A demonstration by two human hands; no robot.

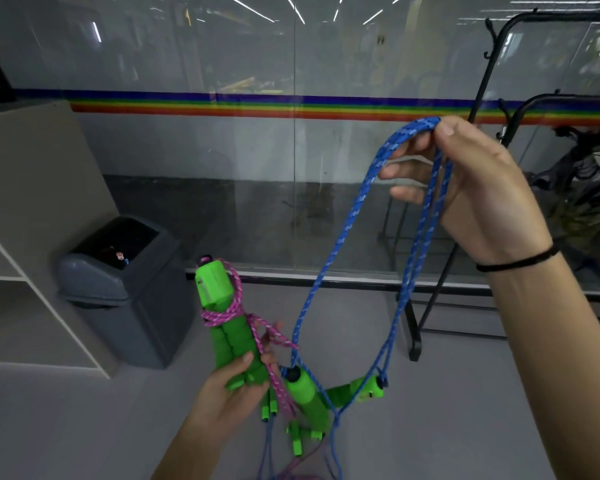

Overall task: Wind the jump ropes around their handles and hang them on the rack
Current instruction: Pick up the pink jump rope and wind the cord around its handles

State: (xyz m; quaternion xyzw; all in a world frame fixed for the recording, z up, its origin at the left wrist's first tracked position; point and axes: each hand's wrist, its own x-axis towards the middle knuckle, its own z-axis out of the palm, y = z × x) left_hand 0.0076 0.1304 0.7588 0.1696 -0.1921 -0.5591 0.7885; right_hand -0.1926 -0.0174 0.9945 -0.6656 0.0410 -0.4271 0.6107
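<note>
My left hand (236, 382) grips a pair of green handles (222, 317) held upright, with a pink rope (236, 306) wound around them. More green handles (305, 396) hang just below and to the right of that hand, tied to a blue rope (343, 237). My right hand (478, 188) is raised at the upper right and pinches a loop of the blue rope between thumb and forefinger, so its strands hang down to the handles. The black rack (485, 88) stands behind my right hand at the far right.
A grey lidded bin (125, 292) stands on the floor at the left, beside a pale shelf unit (39, 209). A glass wall with a rainbow stripe (291, 105) runs across the back. Dark items hang on the rack's lower bar at the right edge.
</note>
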